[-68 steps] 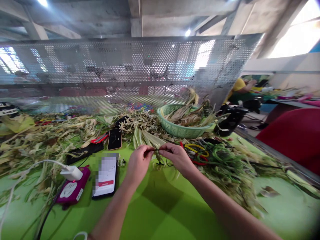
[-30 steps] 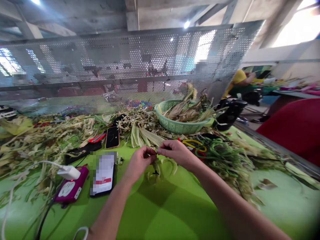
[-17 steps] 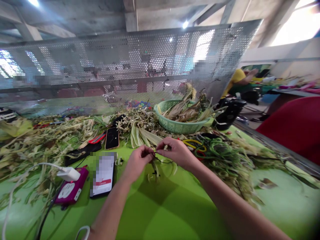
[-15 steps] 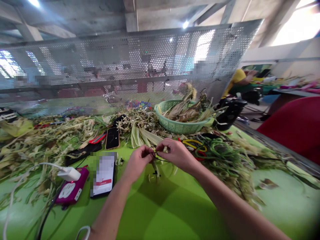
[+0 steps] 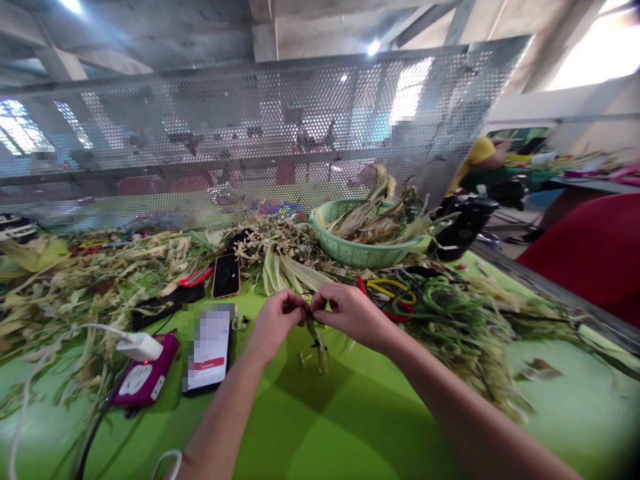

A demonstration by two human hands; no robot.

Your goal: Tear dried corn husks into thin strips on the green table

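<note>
Your left hand (image 5: 277, 325) and right hand (image 5: 353, 315) pinch a husk bundle (image 5: 316, 339) by its top; a basket (image 5: 355, 253) stands toward the far edge of the tabletop (image 5: 310, 433).

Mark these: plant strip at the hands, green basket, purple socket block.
Plant strip (image 5: 315, 333): head view, middle of its visible length.
Green basket (image 5: 367, 255): head view, front wall.
Purple socket block (image 5: 137, 379): head view, white socket face.

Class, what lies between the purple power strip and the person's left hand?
In the head view, the lit phone lies between the power strip and the left hand.
</note>
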